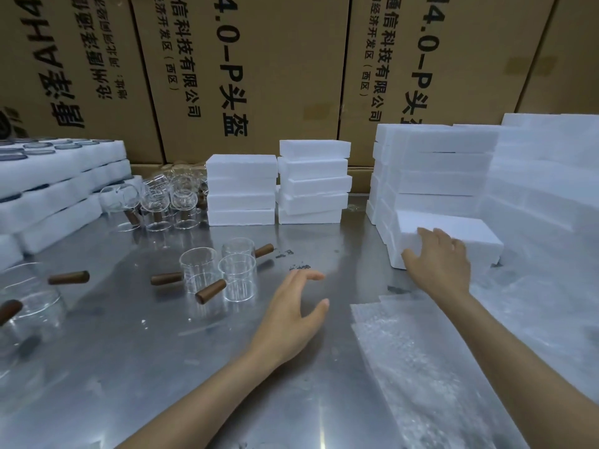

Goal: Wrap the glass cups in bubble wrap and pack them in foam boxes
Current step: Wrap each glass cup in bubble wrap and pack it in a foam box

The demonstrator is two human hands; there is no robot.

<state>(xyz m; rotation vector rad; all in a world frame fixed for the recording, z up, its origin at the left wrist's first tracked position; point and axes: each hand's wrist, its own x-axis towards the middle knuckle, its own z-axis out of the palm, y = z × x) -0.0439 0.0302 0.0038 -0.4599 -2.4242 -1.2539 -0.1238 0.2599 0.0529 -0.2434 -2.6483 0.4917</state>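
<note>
Head view. The right hand grips a white foam box at its near left corner, fingers curled over the top edge and thumb against the side; the box rests on the steel table, just before a tall foam stack. The left hand hovers over the table, fingers relaxed and spread, holding nothing. Just left of it stand three glass cups with brown wooden handles, upright and clustered together. Further cups are grouped at the far left, beside foam trays loaded with glassware. Sheets of bubble wrap lie flat on the table beneath the right forearm. Two shorter stacks of foam boxes stand at centre rear. Printed cardboard cartons form the backdrop.
</note>
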